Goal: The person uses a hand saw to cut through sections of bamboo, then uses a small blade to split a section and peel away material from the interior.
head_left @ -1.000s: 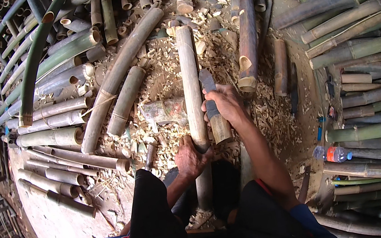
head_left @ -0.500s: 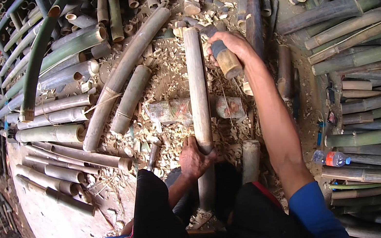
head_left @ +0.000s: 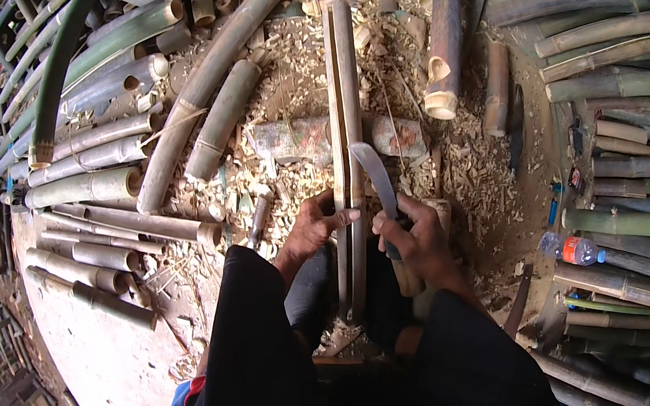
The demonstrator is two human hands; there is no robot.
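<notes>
A long bamboo pole (head_left: 350, 73) stands slanting away from me between my knees, with a lengthwise split running down it. It leans over a short log (head_left: 290, 141) lying crosswise. My left hand (head_left: 313, 226) is closed around the pole's lower part, thumb across its front by the split. In my right hand (head_left: 419, 241), just right of the pole, is the wooden handle of a machete with a curved blade (head_left: 375, 172). The blade points up and away, its tip at the pole's right side. My right fingers are wrapped round the grip.
Pale wood chips (head_left: 285, 74) cover the ground around the log. A thick bamboo pole (head_left: 196, 96) lies to the left, a notched dark one (head_left: 444, 34) to the far right. Stacked bamboo (head_left: 613, 80) and a plastic bottle (head_left: 571, 248) are at the right.
My right hand has come down and nearer, and the curved blade now shows. The pole, unsplit on its visible side before, now shows a long split. My left hand has shifted slightly up.
</notes>
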